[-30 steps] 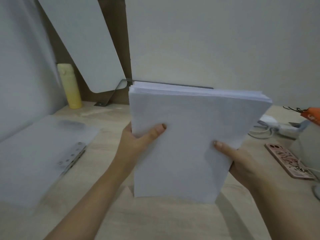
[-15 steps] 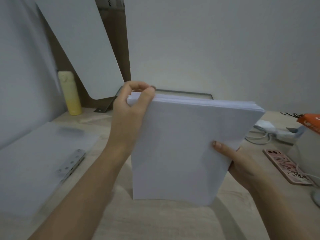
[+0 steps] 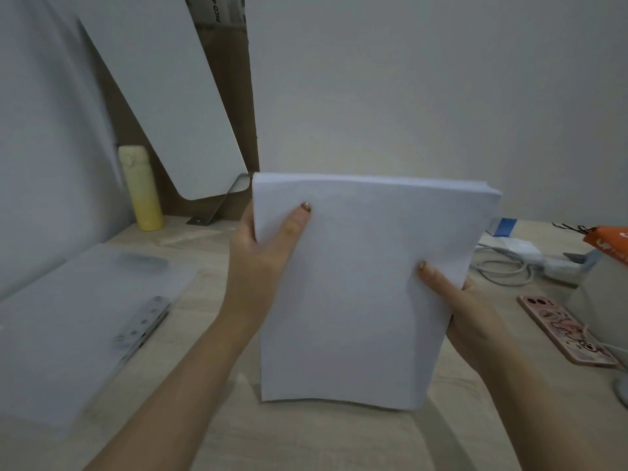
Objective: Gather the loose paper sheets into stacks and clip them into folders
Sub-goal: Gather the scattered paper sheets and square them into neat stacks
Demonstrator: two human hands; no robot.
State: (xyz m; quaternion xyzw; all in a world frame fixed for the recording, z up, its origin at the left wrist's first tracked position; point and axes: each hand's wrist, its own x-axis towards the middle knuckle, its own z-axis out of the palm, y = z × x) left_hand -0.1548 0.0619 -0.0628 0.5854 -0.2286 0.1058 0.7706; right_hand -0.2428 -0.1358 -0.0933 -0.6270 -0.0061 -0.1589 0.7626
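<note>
Head view: the stack (image 3: pixel 356 300), stood on end on the desk (image 3: pixel 306 440), is gripped at both side edges, the left hand (image 3: pixel 261 256) back down from its top corner, the right hand (image 3: pixel 457 300) unmoved, so the sheets look squared and ready for the folder (image 3: pixel 78 321) lying at left.

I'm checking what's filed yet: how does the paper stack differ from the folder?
The paper stack is upright, held by the left hand and right hand; the folder lies flat on the desk, untouched. The paper stack is opaque white; the folder is frosted and carries a metal clip. Both are rectangular.
</note>
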